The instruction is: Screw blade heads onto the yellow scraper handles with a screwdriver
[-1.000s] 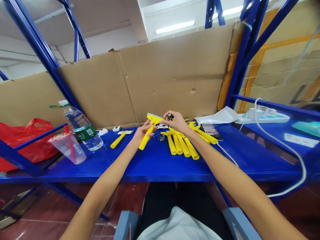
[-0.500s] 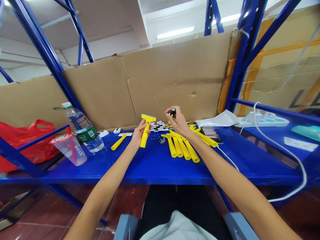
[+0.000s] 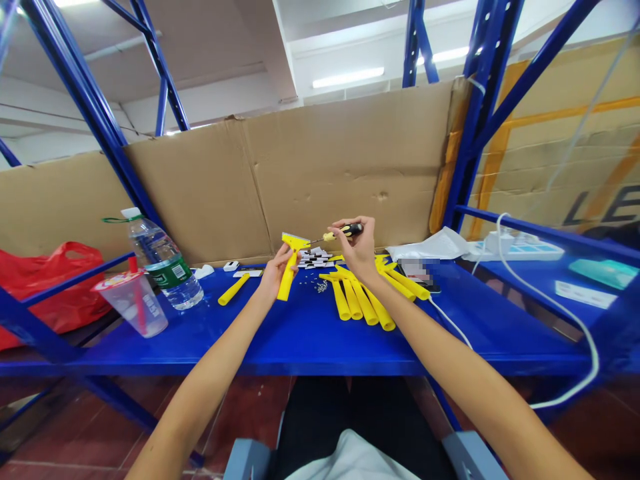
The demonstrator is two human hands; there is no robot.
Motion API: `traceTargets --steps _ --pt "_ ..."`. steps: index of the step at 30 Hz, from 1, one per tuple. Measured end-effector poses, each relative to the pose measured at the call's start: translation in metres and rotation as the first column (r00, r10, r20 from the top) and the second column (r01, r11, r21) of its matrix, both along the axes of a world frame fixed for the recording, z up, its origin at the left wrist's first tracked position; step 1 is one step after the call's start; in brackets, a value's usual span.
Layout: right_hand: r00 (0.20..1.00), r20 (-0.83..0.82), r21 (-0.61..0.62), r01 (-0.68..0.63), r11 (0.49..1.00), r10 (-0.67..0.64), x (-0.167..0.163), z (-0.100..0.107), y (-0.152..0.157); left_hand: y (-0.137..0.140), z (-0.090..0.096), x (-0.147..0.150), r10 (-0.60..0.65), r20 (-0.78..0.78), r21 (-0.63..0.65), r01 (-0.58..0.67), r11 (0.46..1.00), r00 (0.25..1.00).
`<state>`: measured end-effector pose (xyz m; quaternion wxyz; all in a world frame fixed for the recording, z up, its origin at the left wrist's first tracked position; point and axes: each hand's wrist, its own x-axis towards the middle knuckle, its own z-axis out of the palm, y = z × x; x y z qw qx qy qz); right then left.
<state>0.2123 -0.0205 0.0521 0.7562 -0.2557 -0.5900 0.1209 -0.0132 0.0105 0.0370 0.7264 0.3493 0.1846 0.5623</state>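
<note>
We've got the yellow scraper (image 3: 287,283) in our left hand (image 3: 275,272), fingers wrapped round the handle, head up, over the blue table (image 3: 300,343). Our right hand (image 3: 361,250) has its fingers closed on the screwdriver (image 3: 344,232), shaft aimed at the scraper head; can't tell if tip touches. Small metal bits (image 3: 321,287) lie beside loose yellow handles (image 3: 369,308).

We record a pale greyish-white top (image 3: 350,460), its soft cloth gathered into a raised fold at the middle. Beyond it we note plain black legwear (image 3: 370,420) over both thighs; its cut and length we cannot determine. The left forearm (image 3: 200,390), right forearm (image 3: 450,357), left hand (image 3: 273,273) and right hand (image 3: 362,253) are bare.
</note>
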Motion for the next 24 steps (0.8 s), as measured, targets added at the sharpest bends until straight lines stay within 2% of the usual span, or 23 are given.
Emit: traceTargets --steps 5,11,24 --pt "0.998 0.023 -0.054 0.061 0.997 -0.06 0.0027 0.0024 0.0013 -0.0016 -0.0006 0.0011 -0.007 0.0 -0.012 0.007 1.0 1.0" --pt "1.0 0.014 -0.044 0.018 0.999 -0.018 0.0028 0.0 0.0034 -0.0039 0.0004 0.0025 -0.02 -0.002 -0.009 0.02 1.0 1.0" --pt "1.0 0.0 -0.047 0.024 0.999 -0.024 0.0039 0.0023 -0.0011 -0.001 0.0002 0.0016 -0.015 0.009 -0.025 0.016 1.0 1.0"
